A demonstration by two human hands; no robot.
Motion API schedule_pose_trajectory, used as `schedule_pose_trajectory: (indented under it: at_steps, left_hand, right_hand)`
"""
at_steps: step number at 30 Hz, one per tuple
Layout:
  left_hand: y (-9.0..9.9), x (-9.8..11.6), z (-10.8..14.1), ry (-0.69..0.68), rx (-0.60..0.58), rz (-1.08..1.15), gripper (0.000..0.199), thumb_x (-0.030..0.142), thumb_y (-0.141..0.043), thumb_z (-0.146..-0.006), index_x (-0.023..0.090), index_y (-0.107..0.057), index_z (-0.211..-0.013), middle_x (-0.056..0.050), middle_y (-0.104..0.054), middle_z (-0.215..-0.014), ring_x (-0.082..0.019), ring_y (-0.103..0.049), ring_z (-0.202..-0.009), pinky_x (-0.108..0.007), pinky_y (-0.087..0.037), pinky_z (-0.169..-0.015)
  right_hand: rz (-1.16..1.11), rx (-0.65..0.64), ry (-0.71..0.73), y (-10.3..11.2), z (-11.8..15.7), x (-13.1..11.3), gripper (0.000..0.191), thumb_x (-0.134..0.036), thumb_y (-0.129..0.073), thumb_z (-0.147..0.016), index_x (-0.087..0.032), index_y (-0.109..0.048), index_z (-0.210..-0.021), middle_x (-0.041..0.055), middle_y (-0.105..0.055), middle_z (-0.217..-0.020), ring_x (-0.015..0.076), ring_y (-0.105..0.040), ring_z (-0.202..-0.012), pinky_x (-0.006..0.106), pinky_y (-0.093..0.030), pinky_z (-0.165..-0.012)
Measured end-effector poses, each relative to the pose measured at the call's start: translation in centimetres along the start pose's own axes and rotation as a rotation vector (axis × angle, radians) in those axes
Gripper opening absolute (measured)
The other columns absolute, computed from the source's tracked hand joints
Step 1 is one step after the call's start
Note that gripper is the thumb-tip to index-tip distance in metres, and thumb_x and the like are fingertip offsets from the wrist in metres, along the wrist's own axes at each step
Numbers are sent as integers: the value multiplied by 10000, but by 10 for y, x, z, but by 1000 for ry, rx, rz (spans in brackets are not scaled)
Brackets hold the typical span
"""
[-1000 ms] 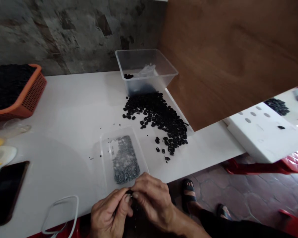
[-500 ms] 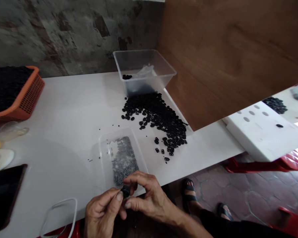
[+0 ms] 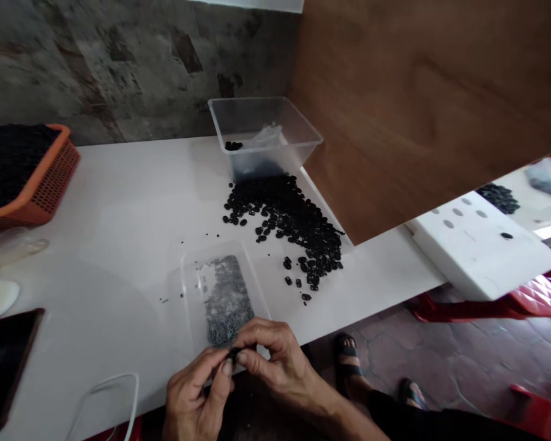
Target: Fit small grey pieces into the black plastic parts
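A small black part [image 3: 233, 353], its details hidden by fingers, is pinched between both my hands at the table's front edge. My left hand [image 3: 197, 392] grips it between thumb and forefinger. From the other side, my right hand [image 3: 275, 358] closes its thumb and fingertips on the same part. Just beyond them stands a clear plastic tray [image 3: 193, 318] holding many small metal pins [image 3: 229, 300]. Farther back and to the right, a heap of small black oval parts [image 3: 298, 220] is spread over the white table [image 3: 133, 245].
A clear bin [image 3: 266, 147] stands behind the heap. An orange basket [image 3: 50, 177] full of black pieces, a phone [image 3: 11, 367] and a white cable [image 3: 135, 398] lie left. A brown board [image 3: 417, 110] overhangs the right; a white box [image 3: 482, 251] stands beyond it.
My right fingertips have come together onto the black part, which my left hand alone held before. My left hand has shifted slightly right. The view has moved a little.
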State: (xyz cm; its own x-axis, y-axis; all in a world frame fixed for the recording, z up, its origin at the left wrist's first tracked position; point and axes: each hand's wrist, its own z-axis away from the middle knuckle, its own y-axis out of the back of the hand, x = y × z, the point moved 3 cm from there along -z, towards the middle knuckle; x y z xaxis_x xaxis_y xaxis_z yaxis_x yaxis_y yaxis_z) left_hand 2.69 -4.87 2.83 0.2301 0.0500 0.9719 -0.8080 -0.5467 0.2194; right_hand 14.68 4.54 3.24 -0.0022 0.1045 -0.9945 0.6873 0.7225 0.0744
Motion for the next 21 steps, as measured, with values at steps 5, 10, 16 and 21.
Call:
schedule_pose_trajectory:
  at_steps: [5,10,16,21]
  left_hand:
    - [0,-13,2,-40,4,-11,90,265,-655,-787,229,-734,-812,36,-661,-589,-104,-588,-473,-184,-483,-518]
    - [2,-19,4,-33,17,-32,131,283,-660,-790,226,-744,-873,8,-728,-716,-146,-666,-596,-214,-537,-628]
    - [2,-14,4,-124,-60,-84,155,240,-606,-843,238,-744,-912,-3,-734,-743,-152,-683,-646,-216,-538,-640]
    - [1,-8,8,-214,16,-226,161,171,-591,-850,201,-729,-927,-25,-737,-764,-150,-687,-673,-221,-523,-704]
  right_hand:
    - [-30,11,4,4,0,1,206,-318,-614,-892,-159,-743,-914,53,-657,-786,134,-592,-735,238,-464,-676]
    - [-11,19,-68,2,3,3,140,-242,-632,-875,-158,-741,-900,30,-654,-738,114,-590,-668,211,-453,-625]
    - [35,-85,-139,-2,5,-2,165,-248,-530,-932,-139,-650,-897,19,-637,-706,120,-616,-654,196,-475,-603]
    - [507,-61,127,-6,8,-10,152,-106,-438,-915,-147,-584,-922,49,-600,-780,151,-562,-706,253,-458,-660]
